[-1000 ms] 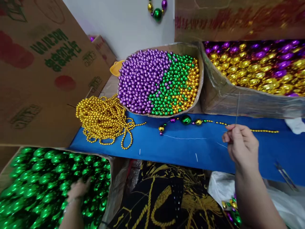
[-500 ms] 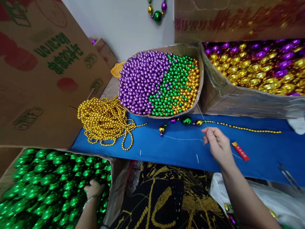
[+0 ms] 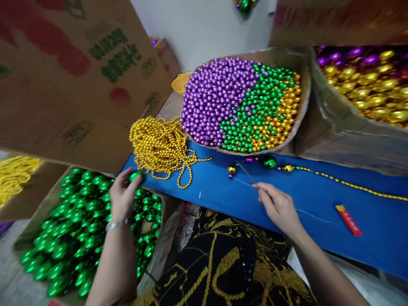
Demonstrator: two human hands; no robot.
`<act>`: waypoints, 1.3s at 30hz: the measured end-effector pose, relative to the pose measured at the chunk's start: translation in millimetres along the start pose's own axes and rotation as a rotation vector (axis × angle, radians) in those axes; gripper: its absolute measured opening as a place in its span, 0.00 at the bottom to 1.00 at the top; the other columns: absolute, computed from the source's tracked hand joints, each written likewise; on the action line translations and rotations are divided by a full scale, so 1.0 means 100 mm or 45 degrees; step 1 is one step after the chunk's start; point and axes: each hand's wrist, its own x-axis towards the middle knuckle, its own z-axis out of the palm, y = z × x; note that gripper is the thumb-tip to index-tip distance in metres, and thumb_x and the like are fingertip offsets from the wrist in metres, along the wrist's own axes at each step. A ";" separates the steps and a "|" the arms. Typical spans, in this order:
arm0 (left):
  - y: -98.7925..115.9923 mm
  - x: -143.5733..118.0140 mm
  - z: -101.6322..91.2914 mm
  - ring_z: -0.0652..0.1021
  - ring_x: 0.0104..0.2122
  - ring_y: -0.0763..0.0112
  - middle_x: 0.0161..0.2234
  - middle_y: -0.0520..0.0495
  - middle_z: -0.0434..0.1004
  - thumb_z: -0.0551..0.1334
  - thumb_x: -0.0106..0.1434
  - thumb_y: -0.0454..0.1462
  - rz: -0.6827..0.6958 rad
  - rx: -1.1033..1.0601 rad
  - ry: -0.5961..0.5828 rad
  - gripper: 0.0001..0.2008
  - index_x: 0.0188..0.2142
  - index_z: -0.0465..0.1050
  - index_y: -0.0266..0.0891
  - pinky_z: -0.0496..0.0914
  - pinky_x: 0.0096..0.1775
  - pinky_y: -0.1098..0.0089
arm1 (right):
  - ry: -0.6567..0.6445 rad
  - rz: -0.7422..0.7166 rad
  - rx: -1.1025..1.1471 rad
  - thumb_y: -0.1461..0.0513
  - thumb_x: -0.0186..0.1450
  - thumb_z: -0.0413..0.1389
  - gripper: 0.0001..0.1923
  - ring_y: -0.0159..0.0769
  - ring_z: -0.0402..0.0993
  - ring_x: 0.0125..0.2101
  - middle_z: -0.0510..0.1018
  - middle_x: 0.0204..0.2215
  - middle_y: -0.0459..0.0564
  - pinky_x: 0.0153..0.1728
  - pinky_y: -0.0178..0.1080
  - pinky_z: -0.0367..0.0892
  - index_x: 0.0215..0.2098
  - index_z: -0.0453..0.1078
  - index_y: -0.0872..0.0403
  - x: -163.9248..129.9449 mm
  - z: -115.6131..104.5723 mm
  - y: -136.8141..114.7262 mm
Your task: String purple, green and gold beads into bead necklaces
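Note:
My left hand (image 3: 123,193), wearing a bracelet, is raised over the box of large green beads (image 3: 68,238). Its thumb and fingers are closed around a shiny green bead (image 3: 137,175). Over the blue table my right hand (image 3: 276,204) pinches a long thin needle (image 3: 246,172), its tip pointing up and left. White thread (image 3: 314,216) trails to the right of that hand. Behind the needle lies a partly strung row with a purple bead, a large green bead (image 3: 269,162) and a gold bead (image 3: 288,168). A chain of small gold beads (image 3: 347,183) runs on from it.
An open box (image 3: 302,114) of small purple, green and gold beads stands at the back. Gold bead strands (image 3: 157,142) lie piled left of it. Larger gold and purple beads fill the right box (image 3: 353,140). A red packet (image 3: 349,221) lies on the blue table (image 3: 219,193).
My left hand has come up out of the green beads with one bead in it. The needle in my right hand now points farther left. The view has shifted left.

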 end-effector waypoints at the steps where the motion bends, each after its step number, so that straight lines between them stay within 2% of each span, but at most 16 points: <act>1: 0.27 -0.01 0.26 0.76 0.44 0.60 0.42 0.49 0.75 0.70 0.51 0.47 -0.040 -0.271 -0.045 0.25 0.47 0.71 0.43 0.75 0.43 0.60 | 0.006 -0.064 -0.026 0.61 0.72 0.48 0.11 0.30 0.78 0.28 0.82 0.35 0.48 0.31 0.32 0.73 0.47 0.71 0.51 0.00 0.07 -0.02; 3: 0.73 -0.08 0.82 0.77 0.40 0.65 0.43 0.48 0.75 0.70 0.51 0.44 -0.135 -0.746 -0.295 0.22 0.45 0.70 0.43 0.77 0.40 0.63 | 0.032 -0.179 -0.085 0.63 0.71 0.50 0.10 0.32 0.81 0.32 0.83 0.38 0.49 0.35 0.33 0.74 0.47 0.71 0.51 -0.03 0.18 -0.06; 6: 1.18 -0.28 1.51 0.79 0.40 0.64 0.43 0.46 0.76 0.68 0.54 0.43 -0.326 -1.180 -0.756 0.21 0.45 0.68 0.43 0.77 0.41 0.60 | 0.053 -0.261 -0.157 0.66 0.70 0.51 0.10 0.34 0.81 0.37 0.83 0.38 0.49 0.39 0.34 0.75 0.47 0.70 0.53 -0.09 0.24 -0.08; 8: 1.34 -0.42 1.80 0.80 0.43 0.61 0.44 0.45 0.76 0.68 0.55 0.42 -0.412 -1.326 -0.960 0.22 0.48 0.68 0.43 0.76 0.45 0.58 | 0.075 -0.251 -0.203 0.66 0.70 0.51 0.10 0.34 0.81 0.37 0.83 0.38 0.49 0.39 0.34 0.75 0.47 0.70 0.53 -0.13 0.23 -0.07; 11: 1.47 -0.55 2.03 0.78 0.45 0.61 0.44 0.45 0.74 0.68 0.55 0.40 -0.462 -1.421 -1.076 0.21 0.48 0.69 0.41 0.74 0.50 0.56 | 0.129 -0.197 -0.261 0.67 0.70 0.52 0.09 0.33 0.81 0.35 0.83 0.37 0.50 0.38 0.34 0.75 0.47 0.71 0.54 -0.19 0.18 -0.06; 18: 1.49 -0.63 2.23 0.75 0.40 0.73 0.42 0.51 0.70 0.70 0.52 0.34 -0.359 -1.430 -1.031 0.21 0.45 0.70 0.44 0.72 0.53 0.55 | 0.176 -0.101 -0.285 0.65 0.70 0.51 0.09 0.34 0.81 0.33 0.83 0.37 0.50 0.38 0.35 0.76 0.45 0.72 0.53 -0.21 0.09 -0.05; 26: 1.41 -0.64 2.26 0.75 0.41 0.73 0.43 0.50 0.69 0.71 0.54 0.37 -0.216 -1.341 -0.955 0.23 0.48 0.67 0.46 0.74 0.50 0.60 | 0.174 -0.085 -0.300 0.64 0.70 0.51 0.10 0.36 0.82 0.34 0.84 0.36 0.50 0.37 0.37 0.76 0.44 0.74 0.52 -0.19 0.09 0.00; 29: 1.40 -0.65 2.26 0.74 0.41 0.72 0.44 0.50 0.68 0.72 0.54 0.38 -0.093 -1.288 -0.939 0.24 0.49 0.66 0.46 0.75 0.48 0.62 | 0.175 -0.107 -0.331 0.65 0.70 0.51 0.10 0.35 0.82 0.34 0.84 0.36 0.49 0.36 0.36 0.76 0.44 0.73 0.52 -0.18 0.10 0.01; 33: 1.37 -0.66 2.27 0.74 0.42 0.72 0.46 0.49 0.67 0.74 0.51 0.37 0.075 -1.270 -0.842 0.28 0.49 0.67 0.46 0.74 0.47 0.66 | 0.195 -0.123 -0.331 0.65 0.69 0.51 0.09 0.35 0.82 0.34 0.84 0.36 0.49 0.36 0.35 0.76 0.44 0.73 0.53 -0.18 0.11 0.02; 39: 1.37 -0.64 2.25 0.74 0.41 0.71 0.46 0.49 0.66 0.73 0.53 0.38 0.005 -1.283 -0.882 0.26 0.48 0.66 0.46 0.74 0.43 0.66 | 0.186 -0.115 -0.361 0.64 0.69 0.51 0.10 0.36 0.82 0.32 0.84 0.36 0.50 0.36 0.36 0.77 0.44 0.74 0.52 -0.20 0.07 0.02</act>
